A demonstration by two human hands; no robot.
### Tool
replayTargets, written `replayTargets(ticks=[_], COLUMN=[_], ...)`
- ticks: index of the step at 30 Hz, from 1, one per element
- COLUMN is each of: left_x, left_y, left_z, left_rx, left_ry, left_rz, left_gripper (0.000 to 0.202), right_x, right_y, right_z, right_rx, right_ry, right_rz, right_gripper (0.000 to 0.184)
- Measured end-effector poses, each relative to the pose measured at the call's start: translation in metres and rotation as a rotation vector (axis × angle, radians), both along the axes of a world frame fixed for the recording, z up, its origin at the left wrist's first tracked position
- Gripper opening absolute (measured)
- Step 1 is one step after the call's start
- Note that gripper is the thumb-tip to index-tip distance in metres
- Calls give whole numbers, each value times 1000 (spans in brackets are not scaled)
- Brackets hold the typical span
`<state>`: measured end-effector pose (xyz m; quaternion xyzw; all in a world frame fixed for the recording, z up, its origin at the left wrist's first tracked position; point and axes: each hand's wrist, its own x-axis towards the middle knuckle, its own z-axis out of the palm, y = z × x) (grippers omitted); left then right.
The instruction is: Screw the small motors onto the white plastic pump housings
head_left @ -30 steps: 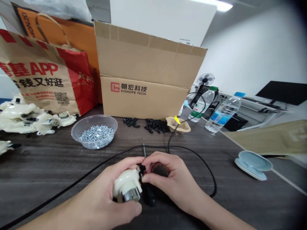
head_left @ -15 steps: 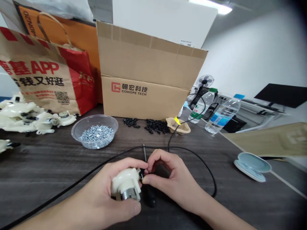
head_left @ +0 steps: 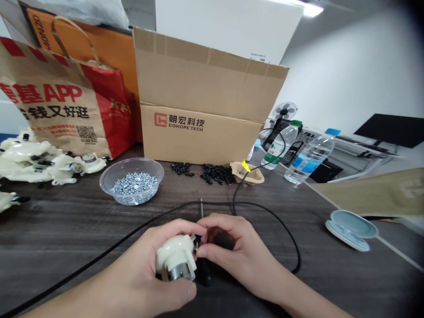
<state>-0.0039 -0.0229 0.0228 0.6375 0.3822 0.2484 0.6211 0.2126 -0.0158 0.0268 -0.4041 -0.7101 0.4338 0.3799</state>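
"What do the hands have in the head view?"

"At lower centre, the left hand (head_left: 132, 274) wraps firmly around a cream plastic motor housing (head_left: 175, 258). The right hand (head_left: 240, 254) pinches narrowly on a small black part (head_left: 198, 242) at the housing's edge."

"What's around them?"

"A black-handled screwdriver (head_left: 204, 274) lies beneath the hands, a black cable (head_left: 99, 248) crosses the dark wood table (head_left: 49, 221), and a clear bowl of screws (head_left: 131, 183) sits upper left."

Right hand (head_left: 236, 251) slightly lower than before
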Motion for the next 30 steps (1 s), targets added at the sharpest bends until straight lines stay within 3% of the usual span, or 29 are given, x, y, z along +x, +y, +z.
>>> replayTargets(ticks=[3, 7, 11, 17, 20, 24, 30], left_x=[-1, -1, -4, -8, -7, -7, -9], left_y=[1, 1, 0, 4, 4, 1, -2], left_z=[2, 4, 0, -5, -4, -4, -14], left_rx=[24, 58, -55, -98, -62, -1, 222], left_ry=[49, 56, 30, -57, -23, 50, 160], left_rz=[-44, -37, -14, -88, -94, -82, -30], left_gripper=[58, 65, 88, 97, 98, 98, 97], right_x=[2, 5, 8, 10, 9, 8, 6], right_y=[0, 1, 3, 3, 0, -4, -8], right_z=[3, 4, 4, 5, 7, 9, 8], right_rx=[84, 92, 107, 131, 175, 221, 225], right_ry=[-60, -69, -103, -186, -257, -292, -212], right_rz=[43, 71, 125, 177, 191, 225, 247], right_gripper=[2, 17, 24, 20, 16, 26, 31])
